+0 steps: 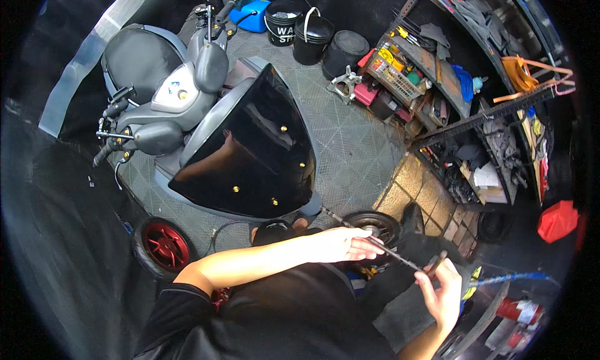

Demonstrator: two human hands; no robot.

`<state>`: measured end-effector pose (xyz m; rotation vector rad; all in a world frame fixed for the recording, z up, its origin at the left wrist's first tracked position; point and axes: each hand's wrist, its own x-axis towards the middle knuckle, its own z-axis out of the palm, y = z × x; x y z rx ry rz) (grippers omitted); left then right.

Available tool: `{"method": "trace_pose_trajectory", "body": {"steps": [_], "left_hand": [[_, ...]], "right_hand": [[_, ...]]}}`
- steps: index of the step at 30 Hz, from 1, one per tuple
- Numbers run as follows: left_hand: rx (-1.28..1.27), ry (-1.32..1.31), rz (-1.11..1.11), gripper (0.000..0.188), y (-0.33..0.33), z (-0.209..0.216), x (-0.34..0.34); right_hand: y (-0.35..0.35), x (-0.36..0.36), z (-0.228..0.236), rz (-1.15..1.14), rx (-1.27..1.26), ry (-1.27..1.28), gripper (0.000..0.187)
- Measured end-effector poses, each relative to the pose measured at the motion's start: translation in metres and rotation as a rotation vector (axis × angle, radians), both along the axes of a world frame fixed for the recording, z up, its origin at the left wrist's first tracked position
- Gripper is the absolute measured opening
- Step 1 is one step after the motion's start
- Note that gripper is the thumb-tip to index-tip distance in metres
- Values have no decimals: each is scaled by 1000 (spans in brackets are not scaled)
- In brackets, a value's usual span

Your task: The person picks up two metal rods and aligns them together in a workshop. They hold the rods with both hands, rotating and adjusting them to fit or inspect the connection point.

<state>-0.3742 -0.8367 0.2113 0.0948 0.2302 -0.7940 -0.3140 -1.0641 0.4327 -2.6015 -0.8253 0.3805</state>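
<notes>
A long thin dark rod, like a wrench extension bar, slants from the grey nose of a scooter down to the right. My left hand is around its middle, with the fingers loosely curled. My right hand is closed on the dark handle at the near end, thumb along it. The far tip of the rod meets the scooter's lower front; its exact contact is too small to make out. A glossy black windscreen with several gold bolts covers the scooter's front.
A red-rimmed wheel stands at the left, and a dark wheel lies beyond my left hand. Black buckets and a blue container are at the back. Crowded shelves stand right; a red extinguisher-like cylinder is at lower right.
</notes>
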Motion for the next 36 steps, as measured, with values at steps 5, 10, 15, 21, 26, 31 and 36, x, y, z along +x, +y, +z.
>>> {"method": "trace_pose_trajectory", "body": {"steps": [5, 10, 15, 21, 26, 31, 36], "left_hand": [[207, 87, -51, 37, 31, -8, -50], [292, 115, -102, 36, 59, -11, -84], [355, 80, -130, 36, 75, -12, -96], [465, 68, -138, 35, 82, 2, -96], [515, 37, -125, 36, 86, 5, -97], [485, 69, -138, 35, 88, 4, -101], [478, 68, -122, 35, 89, -1, -100]], "right_hand": [[42, -68, -13, -18, -11, -87, 16], [60, -120, -36, -39, -18, -109, 17], [74, -158, -50, -112, 5, -170, 18], [91, -181, -46, -126, -18, -243, 21], [96, -188, -48, -148, -9, -254, 22], [101, -191, -45, -142, -8, -267, 23], [100, -191, -51, -159, 1, -231, 23]]}}
